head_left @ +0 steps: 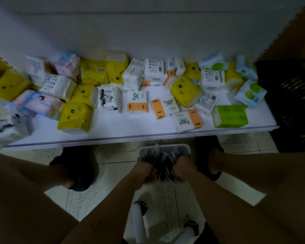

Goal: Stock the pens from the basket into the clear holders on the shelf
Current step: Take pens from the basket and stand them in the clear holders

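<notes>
A white basket [165, 147] stands on the tiled floor just below the shelf edge, filled with several dark pens [163, 160]. My left hand [143, 172] and my right hand [182, 170] reach down into its near side, fingers curled round a bundle of pens between them. The image is dim and blurred, so single pens are hard to make out. No clear holders are in view.
The low white shelf [139, 127] above the basket carries several tissue packs, yellow, white-and-orange, green and pastel. A black crate [292, 106] stands at its right end. My legs and dark shoes flank the basket. A white stool frame [139, 224] lies below my arms.
</notes>
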A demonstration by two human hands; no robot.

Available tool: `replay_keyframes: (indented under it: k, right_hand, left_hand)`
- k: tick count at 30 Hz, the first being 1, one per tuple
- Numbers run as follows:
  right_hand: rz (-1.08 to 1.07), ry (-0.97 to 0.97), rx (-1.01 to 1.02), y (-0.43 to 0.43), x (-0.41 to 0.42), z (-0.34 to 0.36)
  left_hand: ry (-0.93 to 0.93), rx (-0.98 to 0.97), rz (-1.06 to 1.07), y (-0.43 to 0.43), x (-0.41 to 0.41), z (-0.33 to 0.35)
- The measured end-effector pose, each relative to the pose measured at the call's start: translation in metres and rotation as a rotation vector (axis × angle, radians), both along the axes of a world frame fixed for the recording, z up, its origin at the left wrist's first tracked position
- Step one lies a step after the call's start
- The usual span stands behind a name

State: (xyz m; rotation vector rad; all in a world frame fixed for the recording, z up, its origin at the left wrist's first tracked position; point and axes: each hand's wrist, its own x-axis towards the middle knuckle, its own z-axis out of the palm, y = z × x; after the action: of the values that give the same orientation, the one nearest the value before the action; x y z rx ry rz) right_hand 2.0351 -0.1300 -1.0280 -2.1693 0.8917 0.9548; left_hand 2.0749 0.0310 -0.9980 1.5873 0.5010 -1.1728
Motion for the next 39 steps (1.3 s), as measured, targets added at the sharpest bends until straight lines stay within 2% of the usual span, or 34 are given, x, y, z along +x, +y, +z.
replay_keyframes:
  k: [9, 14, 16, 18, 20, 25, 31, 37, 39]
  right_hand:
    - [-0.057, -0.22, 0.056, 0.024, -0.003, 0.047]
    - [-0.163, -0.507, 0.094, 0.031, 0.008, 0.092]
    - [-0.193, -0.665, 0.118, 0.032, 0.011, 0.117]
    - [-0.258, -0.779, 0.234, 0.038, 0.014, 0.143]
    - [-0.292, -0.856, 0.354, 0.047, 0.02, 0.168]
    - [-0.228, -1.099, 0.389, 0.066, 0.037, 0.236]
    - [-0.159, -1.42, 0.351, 0.088, 0.054, 0.331]
    - [-0.082, -1.565, 0.485, 0.104, 0.065, 0.412]
    - [-0.04, -1.607, 0.467, 0.107, 0.069, 0.435]
  left_hand:
    - [-0.212, -0.168, -0.033, 0.015, -0.02, 0.044]
    - [-0.52, -0.054, -0.008, 0.011, -0.003, 0.082]
    - [-0.695, -0.077, 0.008, 0.014, 0.001, 0.096]
    - [-0.843, -0.124, 0.001, 0.02, 0.005, 0.112]
    - [-0.897, -0.187, 0.018, 0.024, 0.012, 0.132]
    - [-1.102, -0.156, 0.033, 0.034, 0.039, 0.191]
    - [-1.452, -0.359, 0.103, 0.052, 0.046, 0.303]
    - [-1.607, -0.36, 0.145, 0.065, 0.061, 0.378]
    - [-1.646, -0.362, 0.183, 0.069, 0.064, 0.402]
